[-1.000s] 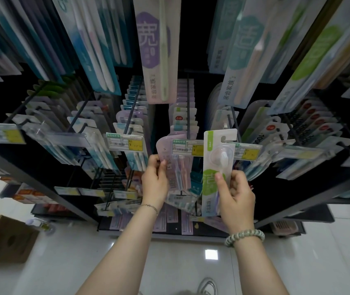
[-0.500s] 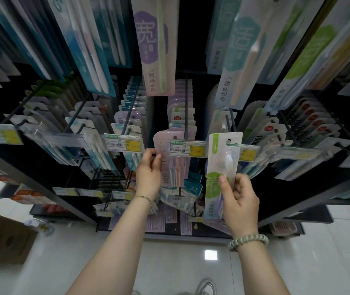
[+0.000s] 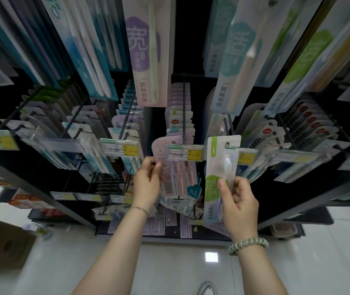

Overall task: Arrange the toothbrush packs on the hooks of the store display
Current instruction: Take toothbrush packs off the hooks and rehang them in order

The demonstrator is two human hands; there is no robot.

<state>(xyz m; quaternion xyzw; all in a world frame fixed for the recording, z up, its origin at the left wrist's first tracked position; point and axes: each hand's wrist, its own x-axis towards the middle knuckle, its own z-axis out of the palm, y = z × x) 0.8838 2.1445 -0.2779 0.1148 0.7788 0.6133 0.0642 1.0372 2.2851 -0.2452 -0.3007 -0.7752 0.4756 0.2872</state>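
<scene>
My right hand [image 3: 239, 204] grips a white-and-green toothbrush pack [image 3: 217, 167] by its lower half, held upright. The pack's hang hole sits at the tip of a display hook with a yellow price tag [image 3: 245, 155]. My left hand [image 3: 147, 184] pinches the left edge of a pink toothbrush pack [image 3: 178, 173] that hangs at the front of the middle hook [image 3: 184, 116], behind its price tag [image 3: 185, 152]. More pink packs fill that hook behind it.
Rows of toothbrush packs hang on hooks to the left, right and above, with large packs [image 3: 148, 52] dangling overhead. Lower shelves hold more packs. A cardboard box [image 3: 1, 243] sits on the white tiled floor at the lower left.
My right hand has shifted the green pack a little to the right and up, bringing its hang hole to the hook's tip. My left hand keeps its hold on the pink pack.
</scene>
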